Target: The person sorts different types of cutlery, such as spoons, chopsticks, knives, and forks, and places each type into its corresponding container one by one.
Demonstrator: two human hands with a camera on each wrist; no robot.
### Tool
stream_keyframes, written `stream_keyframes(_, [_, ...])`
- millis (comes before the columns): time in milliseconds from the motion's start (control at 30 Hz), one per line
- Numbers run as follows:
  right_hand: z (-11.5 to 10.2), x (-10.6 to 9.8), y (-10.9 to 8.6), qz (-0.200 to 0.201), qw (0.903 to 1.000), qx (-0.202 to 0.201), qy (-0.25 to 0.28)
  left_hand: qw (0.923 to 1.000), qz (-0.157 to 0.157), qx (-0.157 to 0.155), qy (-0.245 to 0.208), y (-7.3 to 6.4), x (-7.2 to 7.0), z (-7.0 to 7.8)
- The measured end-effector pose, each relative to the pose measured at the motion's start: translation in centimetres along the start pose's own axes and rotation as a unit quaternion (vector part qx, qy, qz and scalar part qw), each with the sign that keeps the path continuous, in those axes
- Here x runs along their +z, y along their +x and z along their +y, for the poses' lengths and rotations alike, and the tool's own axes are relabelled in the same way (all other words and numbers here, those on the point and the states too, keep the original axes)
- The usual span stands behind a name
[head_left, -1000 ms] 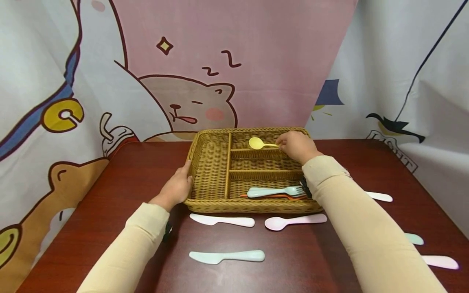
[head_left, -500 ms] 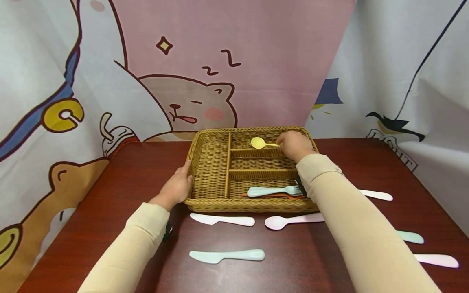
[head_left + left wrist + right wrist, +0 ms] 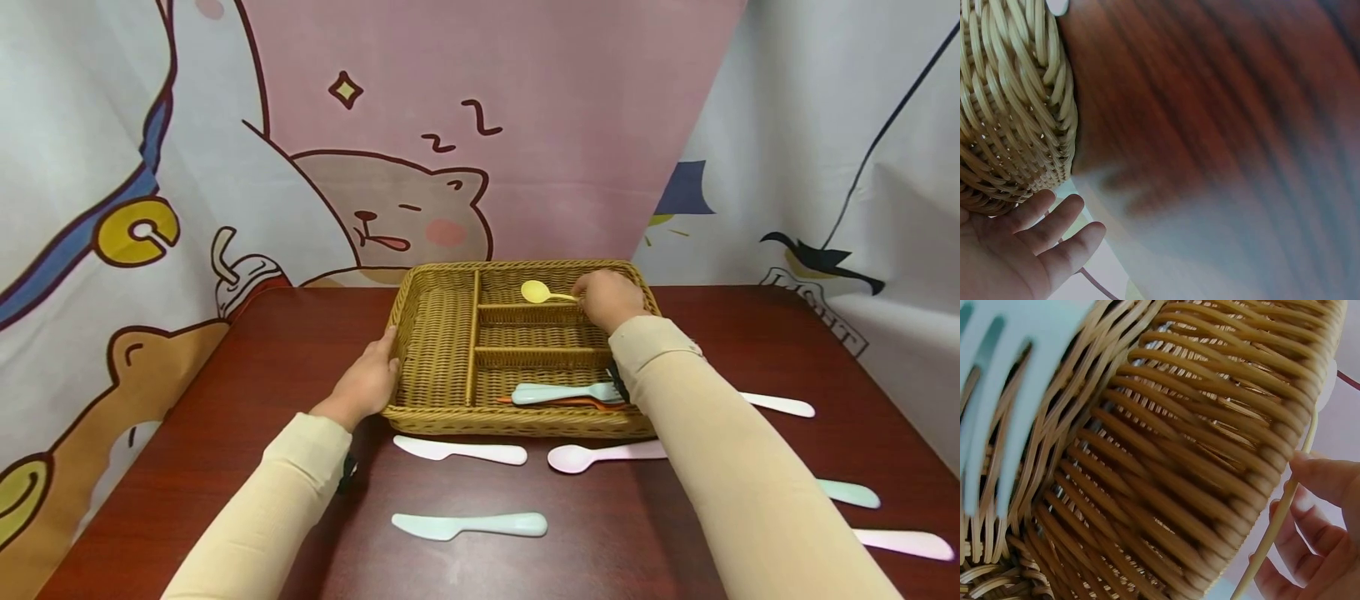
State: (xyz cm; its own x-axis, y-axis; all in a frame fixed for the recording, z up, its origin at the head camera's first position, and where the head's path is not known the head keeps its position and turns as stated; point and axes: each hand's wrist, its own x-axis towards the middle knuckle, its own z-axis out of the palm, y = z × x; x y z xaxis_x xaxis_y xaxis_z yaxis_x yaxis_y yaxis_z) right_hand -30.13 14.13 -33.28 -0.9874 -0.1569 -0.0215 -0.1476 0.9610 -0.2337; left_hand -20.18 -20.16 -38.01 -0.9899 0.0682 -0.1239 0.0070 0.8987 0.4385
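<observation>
The yellow spoon [image 3: 536,292] is at the rear right compartment of the tray [image 3: 521,423], bowl pointing left; contact with the tray cannot be determined. The right hand [image 3: 611,300] pinches the handle between thumb and fingers; the right wrist view shows the bowl partly hidden behind the rim. The left hand [image 3: 365,381] is against the left wall, fingers extended — not curled round it. In the front right compartment, blue forks [image 3: 558,393] partly cover orange cutlery [image 3: 585,402]. In front lie a white knife [image 3: 460,451], a green knife [image 3: 470,525] and a pink spoon [image 3: 600,457] — its handle end concealed by the right sleeve [image 3: 720,433].
</observation>
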Motion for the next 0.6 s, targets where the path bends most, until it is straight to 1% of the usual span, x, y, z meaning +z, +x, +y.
stream_keyframes(133, [-0.26,0.06,0.09,0.000,1.0000,-0.003,0.002,1.0000,0.002,0.003,-0.002,-0.02,-0.02,0.01])
stream_keyframes(367, [-0.95,-0.27,-0.07,-0.016,0.9998,-0.005,-0.004,0.9999,0.009,0.009,-0.002,-0.01,0.02,-0.07])
stream_keyframes(600, [-0.49,0.25,0.56,-0.019,0.9995,-0.021,-0.012,0.9998,0.014,0.013,0.003,0.18,0.14,-0.23])
